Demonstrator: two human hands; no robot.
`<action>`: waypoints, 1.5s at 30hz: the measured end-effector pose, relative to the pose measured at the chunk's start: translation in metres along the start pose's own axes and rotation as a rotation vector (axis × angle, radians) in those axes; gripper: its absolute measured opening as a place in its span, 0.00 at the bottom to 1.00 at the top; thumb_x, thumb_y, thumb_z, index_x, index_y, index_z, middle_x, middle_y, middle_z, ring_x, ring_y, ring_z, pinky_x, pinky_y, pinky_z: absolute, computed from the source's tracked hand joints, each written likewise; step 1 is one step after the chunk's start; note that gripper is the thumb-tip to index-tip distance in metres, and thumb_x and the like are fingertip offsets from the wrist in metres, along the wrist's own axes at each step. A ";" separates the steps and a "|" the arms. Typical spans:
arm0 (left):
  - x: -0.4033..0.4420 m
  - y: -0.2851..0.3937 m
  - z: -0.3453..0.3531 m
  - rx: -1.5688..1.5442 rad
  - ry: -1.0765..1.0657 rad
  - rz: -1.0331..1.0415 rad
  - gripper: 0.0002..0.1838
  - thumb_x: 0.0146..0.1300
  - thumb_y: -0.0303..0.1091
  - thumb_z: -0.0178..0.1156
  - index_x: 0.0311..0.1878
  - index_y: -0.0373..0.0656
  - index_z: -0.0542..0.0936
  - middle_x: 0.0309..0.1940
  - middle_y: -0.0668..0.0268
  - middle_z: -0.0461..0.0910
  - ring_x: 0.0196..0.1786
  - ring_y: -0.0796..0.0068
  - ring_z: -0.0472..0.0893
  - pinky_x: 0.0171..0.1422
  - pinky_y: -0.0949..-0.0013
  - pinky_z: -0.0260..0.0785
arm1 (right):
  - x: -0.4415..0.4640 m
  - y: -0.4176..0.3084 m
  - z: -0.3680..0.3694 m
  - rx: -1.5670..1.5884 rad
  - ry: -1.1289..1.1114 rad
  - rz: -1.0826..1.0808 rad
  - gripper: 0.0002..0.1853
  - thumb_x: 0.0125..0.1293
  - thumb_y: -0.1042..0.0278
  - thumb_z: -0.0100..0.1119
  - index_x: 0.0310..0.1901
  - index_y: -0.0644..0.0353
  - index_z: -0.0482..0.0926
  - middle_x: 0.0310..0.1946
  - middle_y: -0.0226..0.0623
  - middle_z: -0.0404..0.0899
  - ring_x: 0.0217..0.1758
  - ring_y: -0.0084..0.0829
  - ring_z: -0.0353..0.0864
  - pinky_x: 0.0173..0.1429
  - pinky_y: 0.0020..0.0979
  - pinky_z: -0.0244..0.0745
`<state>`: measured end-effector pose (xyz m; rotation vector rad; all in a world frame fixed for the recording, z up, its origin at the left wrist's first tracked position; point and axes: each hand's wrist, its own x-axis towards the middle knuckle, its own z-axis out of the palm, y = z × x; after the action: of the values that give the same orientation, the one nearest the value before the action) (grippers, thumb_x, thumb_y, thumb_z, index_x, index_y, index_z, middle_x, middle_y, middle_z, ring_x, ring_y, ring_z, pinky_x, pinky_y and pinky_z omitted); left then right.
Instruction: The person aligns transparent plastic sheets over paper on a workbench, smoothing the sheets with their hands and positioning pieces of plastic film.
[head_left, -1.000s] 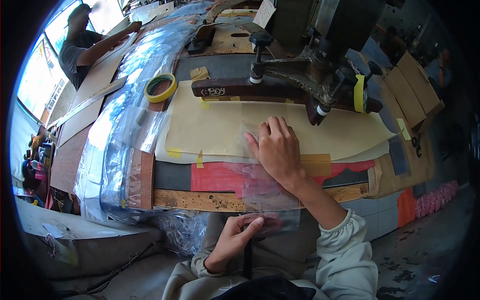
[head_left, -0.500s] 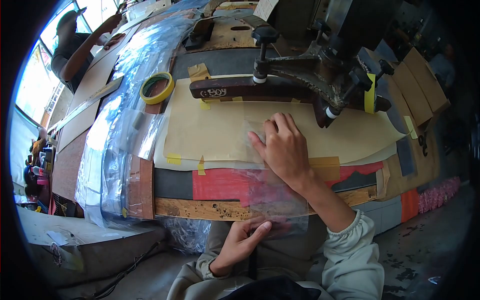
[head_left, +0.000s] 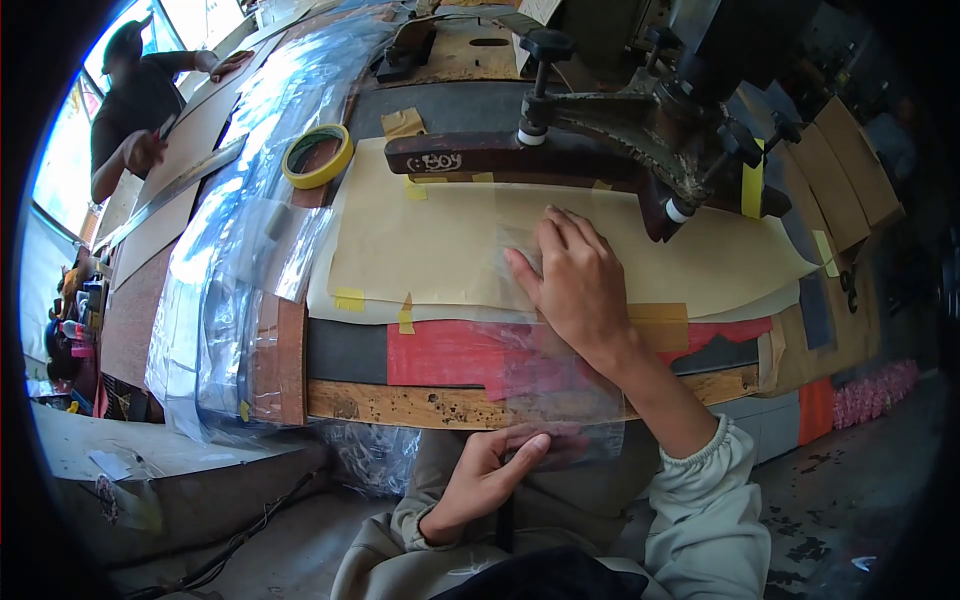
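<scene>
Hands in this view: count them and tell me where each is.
4: right hand on the clear sheet over cream paper; left hand by the wooden edge; a co-worker's far hand and near hand, upper left. The dim right may hide others.

Left of the right hand (head_left: 585, 285), a hand could slide in over the table edge (head_left: 420, 402) and across the flat paper (head_left: 420, 240), as far as the bar (head_left: 480, 157). The bar shuts off the far side, with the bracket (head_left: 620, 135) and knobs (head_left: 548, 45) standing above it. Only a narrow strip lies between the bar and the right fingertips. The tape (head_left: 342, 168) and piled film (head_left: 210, 280) hem in the left. The right arm (head_left: 670, 405) crosses the edge; the sheet (head_left: 550, 370) bridges down to the left hand (head_left: 490, 475), blocking passage between.
</scene>
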<state>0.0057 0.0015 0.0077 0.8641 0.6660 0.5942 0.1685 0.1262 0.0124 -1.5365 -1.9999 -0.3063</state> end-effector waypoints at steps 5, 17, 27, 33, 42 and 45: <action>0.001 0.004 0.002 0.043 0.011 0.007 0.22 0.73 0.36 0.46 0.57 0.23 0.71 0.50 0.46 0.79 0.56 0.59 0.79 0.64 0.62 0.69 | 0.001 0.001 0.001 -0.001 0.000 0.003 0.22 0.59 0.58 0.63 0.44 0.73 0.76 0.46 0.53 0.79 0.51 0.45 0.79 0.56 0.37 0.75; -0.006 0.005 0.005 0.066 0.035 0.005 0.22 0.73 0.38 0.48 0.57 0.24 0.72 0.48 0.48 0.80 0.54 0.61 0.80 0.62 0.63 0.70 | -0.003 -0.003 -0.003 -0.049 -0.020 -0.006 0.23 0.60 0.57 0.61 0.45 0.73 0.76 0.46 0.53 0.80 0.51 0.44 0.78 0.55 0.38 0.76; -0.004 0.000 0.005 0.047 0.048 0.028 0.20 0.73 0.35 0.47 0.56 0.24 0.73 0.48 0.50 0.80 0.54 0.65 0.80 0.61 0.66 0.70 | -0.003 -0.001 -0.001 -0.020 -0.011 -0.005 0.23 0.60 0.57 0.61 0.44 0.73 0.76 0.46 0.53 0.80 0.52 0.45 0.79 0.55 0.38 0.76; -0.003 -0.002 0.003 0.018 0.056 0.023 0.18 0.73 0.33 0.47 0.54 0.25 0.75 0.45 0.56 0.82 0.52 0.76 0.78 0.61 0.73 0.68 | -0.002 0.000 0.000 -0.022 -0.003 -0.008 0.23 0.60 0.57 0.61 0.45 0.73 0.76 0.46 0.53 0.80 0.52 0.45 0.79 0.55 0.37 0.76; -0.001 -0.006 0.002 -0.010 0.051 0.035 0.17 0.73 0.32 0.48 0.55 0.26 0.75 0.46 0.58 0.82 0.51 0.77 0.78 0.59 0.75 0.67 | -0.001 0.001 0.000 -0.023 0.005 -0.016 0.22 0.60 0.57 0.62 0.45 0.72 0.76 0.46 0.52 0.80 0.51 0.44 0.79 0.54 0.37 0.77; -0.001 -0.006 0.000 0.022 0.052 0.038 0.17 0.73 0.31 0.48 0.54 0.26 0.75 0.46 0.58 0.82 0.51 0.77 0.79 0.59 0.75 0.67 | -0.001 0.000 0.000 -0.026 0.003 -0.015 0.23 0.60 0.57 0.62 0.45 0.72 0.76 0.46 0.52 0.80 0.51 0.44 0.79 0.53 0.37 0.77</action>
<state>0.0066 -0.0027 0.0031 0.8860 0.7060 0.6468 0.1689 0.1256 0.0122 -1.5372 -2.0131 -0.3416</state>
